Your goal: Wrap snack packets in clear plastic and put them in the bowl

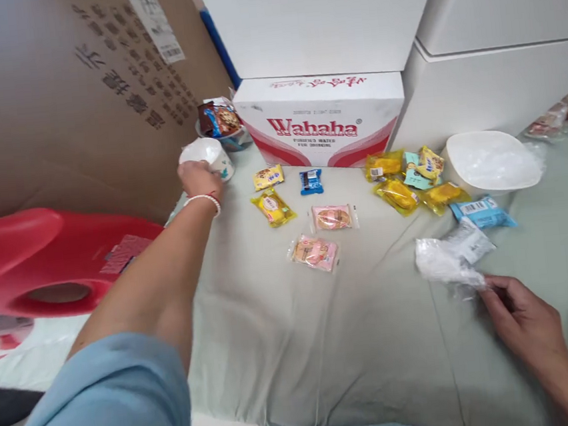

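At the far left, my left hand is closed on a small white bowl with a green print on its side; part of the bowl is hidden by the fingers. Just behind it stands another bowl filled with wrapped snacks. On the right, my right hand pinches the end of a crumpled clear plastic wrapper. A blue snack packet lies beyond that wrapper. Between my hands are two pink packets, a small blue packet and two yellow packets.
Several yellow packets lie beside a white plastic-lined container. A Wahaha carton stands at the back, before white cabinets. On the left are a red plastic jug and a large cardboard box. Pale green cloth covers the surface.
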Motion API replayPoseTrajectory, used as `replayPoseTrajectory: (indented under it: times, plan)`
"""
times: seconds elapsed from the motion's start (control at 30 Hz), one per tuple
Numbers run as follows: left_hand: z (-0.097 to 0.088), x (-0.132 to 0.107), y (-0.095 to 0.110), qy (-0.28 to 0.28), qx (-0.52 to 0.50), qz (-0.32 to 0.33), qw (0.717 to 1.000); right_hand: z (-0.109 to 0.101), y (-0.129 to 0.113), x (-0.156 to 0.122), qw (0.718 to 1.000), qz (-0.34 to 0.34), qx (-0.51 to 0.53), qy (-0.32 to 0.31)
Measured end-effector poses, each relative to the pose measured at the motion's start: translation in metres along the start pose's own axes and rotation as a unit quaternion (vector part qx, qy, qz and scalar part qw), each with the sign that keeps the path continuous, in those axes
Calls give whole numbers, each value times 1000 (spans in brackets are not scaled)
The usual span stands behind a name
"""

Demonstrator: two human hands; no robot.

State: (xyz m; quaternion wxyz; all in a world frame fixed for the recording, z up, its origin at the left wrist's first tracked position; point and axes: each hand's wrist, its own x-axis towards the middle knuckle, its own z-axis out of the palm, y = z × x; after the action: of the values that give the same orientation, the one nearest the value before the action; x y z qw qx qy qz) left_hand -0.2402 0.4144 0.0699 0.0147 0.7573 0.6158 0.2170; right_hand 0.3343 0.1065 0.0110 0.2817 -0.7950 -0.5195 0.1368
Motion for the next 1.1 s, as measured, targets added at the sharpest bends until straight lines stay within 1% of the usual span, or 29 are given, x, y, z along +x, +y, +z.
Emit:
replayPoseTrajectory:
  times: [0.03,0.07,0.1,0.13,0.2,0.23,0.27,0.3,0.37,0.4,0.43,0.47,0.5,0.53,0.57,0.6,0.63,0.67,0.7,0.73,0.8,0.87,0.93,1.0,1.07,1.1]
  plan:
    - [-1,-2,4,23,0,-47,999,-3,-5,1,1000,-14,12,-3]
    - [-3,-7,12,62,5,-112,992,-5,-11,3,999,-37,25,-7]
    - [-6,-14,22,77,0,-131,988,-7,-17,6,997,-68,38,-14]
    - [-10,-24,35,62,-16,-116,991,-9,-24,9,992,-111,49,-24]
    - [-23,-50,67,81,-5,-56,995,-13,-35,16,979,-190,56,-46]
    - [-31,-67,85,73,5,-18,997,-17,-40,19,975,-209,58,-48]
    - [-39,-86,104,66,4,19,998,-21,-44,20,974,-216,64,-36]
    - [-46,-106,124,72,-8,55,996,-26,-49,20,974,-214,74,-10]
    - [-54,-148,167,28,-40,159,986,-39,-61,14,971,-200,111,67]
    - [-53,-167,188,17,-65,213,975,-44,-68,9,967,-197,133,94]
    - [-50,-184,209,-1,-91,257,962,-49,-76,3,962,-202,154,103]
    - [-44,-199,227,-20,-116,287,951,-53,-84,-2,957,-217,169,90]
    - [-37,-211,243,-53,-136,308,940,-54,-94,-8,952,-244,177,59]
    - [-29,-220,257,-94,-144,323,931,-54,-104,-12,944,-282,173,10]
    - [-21,-227,267,-120,-148,333,924,-52,-114,-16,930,-327,158,-51]
    - [-14,-232,275,-136,-152,336,919,-49,-124,-18,912,-372,130,-118]
    - [-7,-237,281,-140,-154,334,919,-44,-134,-19,890,-406,91,-185]
    - [-1,-240,284,-131,-159,327,922,-39,-143,-19,869,-427,39,-246]
    - [4,-243,285,-117,-164,317,927,-32,-151,-18,851,-432,-20,-297]
    - [8,-246,285,-101,-169,305,932,-26,-158,-17,837,-428,-81,-332]
    - [16,-252,281,-77,-175,281,940,-14,-171,-15,817,-413,-181,-361]
    - [22,-257,275,-60,-177,263,946,-2,-183,-15,807,-406,-230,-362]
    - [26,-261,270,-45,-172,249,952,9,-191,-16,807,-395,-247,-363]
    - [28,-265,267,-29,-165,239,956,17,-194,-18,806,-378,-254,-378]
    - [31,-268,267,-9,-165,229,959,17,-190,-19,811,-368,-238,-389]
    - [32,-269,268,4,-170,221,960,13,-186,-18,822,-365,-209,-384]
